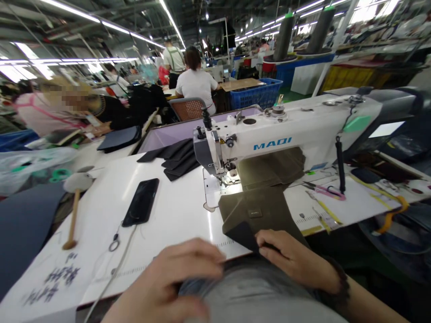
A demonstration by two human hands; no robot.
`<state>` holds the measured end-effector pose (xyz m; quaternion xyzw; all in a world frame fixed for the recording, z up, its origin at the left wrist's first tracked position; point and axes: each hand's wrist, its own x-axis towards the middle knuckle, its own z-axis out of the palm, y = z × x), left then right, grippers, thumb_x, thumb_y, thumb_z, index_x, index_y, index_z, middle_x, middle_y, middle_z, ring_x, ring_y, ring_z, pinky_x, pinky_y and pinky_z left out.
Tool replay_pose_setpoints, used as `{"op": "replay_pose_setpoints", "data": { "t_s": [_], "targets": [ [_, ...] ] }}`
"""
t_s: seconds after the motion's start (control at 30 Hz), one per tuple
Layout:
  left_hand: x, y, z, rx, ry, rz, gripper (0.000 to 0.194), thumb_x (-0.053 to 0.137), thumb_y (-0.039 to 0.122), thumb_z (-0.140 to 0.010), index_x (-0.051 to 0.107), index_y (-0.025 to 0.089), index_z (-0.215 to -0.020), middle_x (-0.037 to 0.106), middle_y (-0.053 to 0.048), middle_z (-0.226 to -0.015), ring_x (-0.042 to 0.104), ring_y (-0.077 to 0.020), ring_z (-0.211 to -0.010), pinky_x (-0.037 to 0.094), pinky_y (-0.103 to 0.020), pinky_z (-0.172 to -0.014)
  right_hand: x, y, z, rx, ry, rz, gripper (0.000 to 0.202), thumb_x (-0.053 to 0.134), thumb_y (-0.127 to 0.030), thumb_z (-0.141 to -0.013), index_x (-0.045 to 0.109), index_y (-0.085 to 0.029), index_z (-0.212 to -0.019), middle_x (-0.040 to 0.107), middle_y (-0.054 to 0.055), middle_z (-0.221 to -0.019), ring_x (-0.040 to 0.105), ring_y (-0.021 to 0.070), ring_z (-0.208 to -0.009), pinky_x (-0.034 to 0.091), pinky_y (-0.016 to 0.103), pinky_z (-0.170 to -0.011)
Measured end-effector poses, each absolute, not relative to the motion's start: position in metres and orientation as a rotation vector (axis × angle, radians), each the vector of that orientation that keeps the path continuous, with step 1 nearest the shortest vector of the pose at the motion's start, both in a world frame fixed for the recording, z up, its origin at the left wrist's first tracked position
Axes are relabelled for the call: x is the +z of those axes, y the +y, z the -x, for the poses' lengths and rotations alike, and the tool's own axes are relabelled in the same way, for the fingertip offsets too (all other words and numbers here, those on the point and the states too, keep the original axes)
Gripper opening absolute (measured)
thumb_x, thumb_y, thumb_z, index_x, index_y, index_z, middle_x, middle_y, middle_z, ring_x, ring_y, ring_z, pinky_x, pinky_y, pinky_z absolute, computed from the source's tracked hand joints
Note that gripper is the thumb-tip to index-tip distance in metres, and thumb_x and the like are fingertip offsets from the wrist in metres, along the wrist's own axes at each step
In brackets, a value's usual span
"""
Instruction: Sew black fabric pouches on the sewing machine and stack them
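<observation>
Can see a white table [101, 242], cut off at the lower left, and across its right side a white sewing machine [296, 130], with the part around the needle too small and glare-washed to make out. Can see an olive fabric piece [269, 206] on the table just in front of the needle area, partly hidden by the right hand [286, 255]. Can make out the left hand [175, 273] near the table's front edge, blurred and cut off below, fingers loosely apart, apparently empty. Can find the right fingers narrow, pinching the piece's dark flap [240, 233], with the exact fingertip contact hard to tell. Can see dark strips [178, 159] left of the needle, partly behind the machine head, then a black phone [141, 202], screen unreadable, and pink-handled scissors [326, 190] at right.
</observation>
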<state>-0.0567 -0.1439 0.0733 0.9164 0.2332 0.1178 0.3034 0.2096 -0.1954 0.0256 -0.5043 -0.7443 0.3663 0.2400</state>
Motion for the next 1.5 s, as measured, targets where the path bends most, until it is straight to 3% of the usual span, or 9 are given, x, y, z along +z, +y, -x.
{"op": "replay_pose_setpoints", "data": {
  "t_s": [0.17, 0.3, 0.6, 0.77, 0.93, 1.1, 1.2, 1.37, 1.5],
  "targets": [
    [0.015, -0.103, 0.015, 0.163, 0.726, -2.66, 0.06, 0.061, 0.017, -0.074, 0.036, 0.019, -0.128, 0.042, -0.01, -0.131, 0.038, -0.021, -0.121, 0.03, -0.042, -0.103, 0.021, -0.193, -0.205, 1.134, -1.962, 1.262, 0.017, 0.037, -0.025, -0.085, 0.045, -0.019, -0.071, 0.05, -0.002, -0.068, 0.047, 0.0107, -0.064, 0.038, 0.022, -0.06],
    [-0.007, -0.084, 0.015, 0.157, 0.812, -2.769, 0.039, 0.046, 0.006, -0.079, 0.052, 0.02, -0.115, 0.052, -0.005, -0.123, 0.046, -0.0163, -0.115, 0.03, -0.04, -0.102, 0.02, -0.194, -0.195, 1.108, -2.028, 1.261, 0.012, 0.039, -0.02, -0.083, 0.049, -0.019, -0.076, 0.057, 0.0, -0.08, 0.052, 0.0128, -0.079, 0.04, 0.025, -0.074],
    [0.004, -0.067, 0.049, 0.08, 1.013, -2.889, 0.041, 0.036, 0.001, -0.08, 0.055, 0.015, -0.113, 0.05, -0.009, -0.124, 0.045, -0.0234, -0.116, 0.031, -0.05, -0.1, 0.026, -0.186, -0.184, 1.151, -2.039, 1.256, 0.013, 0.042, -0.014, -0.079, 0.054, -0.018, -0.082, 0.062, 0.003, -0.09, 0.053, 0.0132, -0.087, 0.039, 0.026, -0.079],
    [0.03, -0.096, 0.055, 0.104, 0.71, -2.689, 0.061, 0.048, 0.004, -0.071, 0.04, 0.023, -0.127, 0.037, -0.005, -0.135, 0.037, -0.0206, -0.123, 0.034, -0.04, -0.101, 0.029, -0.177, -0.171, 1.128, -2.043, 1.248, 0.014, 0.043, -0.016, -0.08, 0.057, -0.017, -0.083, 0.063, 0.003, -0.088, 0.055, 0.0131, -0.083, 0.04, 0.025, -0.076],
    [0.021, -0.106, 0.064, 0.1, 0.793, -2.456, 0.037, 0.044, 0.002, -0.071, 0.063, 0.021, -0.097, 0.056, -0.003, -0.118, 0.052, -0.0173, -0.108, 0.042, -0.032, -0.094, 0.03, -0.17, -0.169, 1.232, -2.098, 1.124, 0.016, 0.049, -0.021, -0.08, 0.058, -0.018, -0.092, 0.063, 0.002, -0.093, 0.056, 0.0133, -0.086, 0.041, 0.024, -0.079],
    [0.003, -0.102, 0.1, 0.305, 0.925, -2.367, 0.029, 0.044, 0.01, -0.078, 0.063, 0.021, -0.097, 0.059, -0.003, -0.113, 0.053, -0.0175, -0.106, 0.027, -0.042, -0.105, 0.025, -0.167, -0.195, 1.215, -2.186, 1.253, 0.062, 0.066, -0.049, -0.065, 0.051, -0.015, -0.115, 0.055, 0.011, -0.117, 0.05, 0.0223, -0.107, 0.037, 0.033, -0.092],
    [0.001, -0.104, 0.108, 0.433, 1.007, -2.157, 0.025, 0.042, 0.019, -0.083, 0.064, 0.02, -0.096, 0.058, -0.004, -0.113, 0.055, -0.0179, -0.103, 0.039, -0.035, -0.096, 0.018, -0.166, -0.207, 1.209, -2.364, 1.274, 0.076, 0.064, -0.054, -0.064, 0.043, -0.015, -0.125, 0.045, 0.013, -0.129, 0.041, 0.0253, -0.117, 0.032, 0.038, -0.099],
    [0.004, -0.101, 0.107, 0.584, 0.996, -1.885, 0.024, 0.045, 0.026, -0.083, 0.066, 0.018, -0.09, 0.056, -0.007, -0.116, 0.054, -0.021, -0.104, 0.042, -0.034, -0.09, 0.011, -0.159, -0.209, 1.002, -2.376, 1.261, 0.036, 0.048, -0.033, -0.084, 0.051, -0.021, -0.118, 0.047, 0.008, -0.128, 0.042, 0.0187, -0.118, 0.032, 0.036, -0.1],
    [0.008, -0.099, 0.111, 0.545, 0.942, -1.617, 0.03, 0.047, 0.031, -0.082, 0.059, 0.017, -0.106, 0.061, -0.007, -0.106, 0.058, -0.0209, -0.094, 0.046, -0.033, -0.082, 0.011, -0.142, -0.207, 0.992, -2.205, 1.188, 0.025, 0.048, -0.027, -0.083, 0.055, -0.022, -0.106, 0.056, 0.006, -0.116, 0.051, 0.0168, -0.108, 0.041, 0.032, -0.092]
  ]
}}
